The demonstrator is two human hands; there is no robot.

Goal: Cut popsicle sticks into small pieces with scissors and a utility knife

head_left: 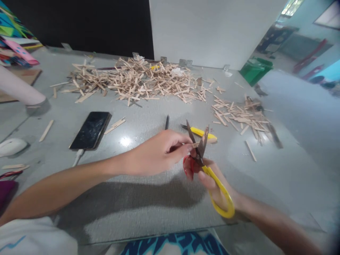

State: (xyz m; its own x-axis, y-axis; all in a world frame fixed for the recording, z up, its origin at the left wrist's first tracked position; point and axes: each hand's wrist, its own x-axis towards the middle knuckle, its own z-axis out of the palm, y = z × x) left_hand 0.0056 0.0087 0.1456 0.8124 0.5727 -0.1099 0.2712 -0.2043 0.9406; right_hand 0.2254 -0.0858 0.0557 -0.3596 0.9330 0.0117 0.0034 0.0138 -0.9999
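Note:
Between the thumb and fingers of my left hand (172, 148) is a small wooden stick (196, 145), its end set between the parted blades of the scissors (203, 141). My right hand (212, 177) grips the scissors by their yellow handles, blades pointing away from me. Something red shows at the fingers of that hand; I cannot make out what it is. Just behind the blades lies a yellow utility knife (203, 134), partly covered by them. A dark pen-like piece (167, 122) rests beyond my left hand.
A large heap of wooden sticks (138, 81) spreads along the back, with a smaller pile (241, 115) to the right. A phone (90, 131) with a cable lies left, near a white mouse (12, 146). A green bin (256, 71) stands past the table's far right.

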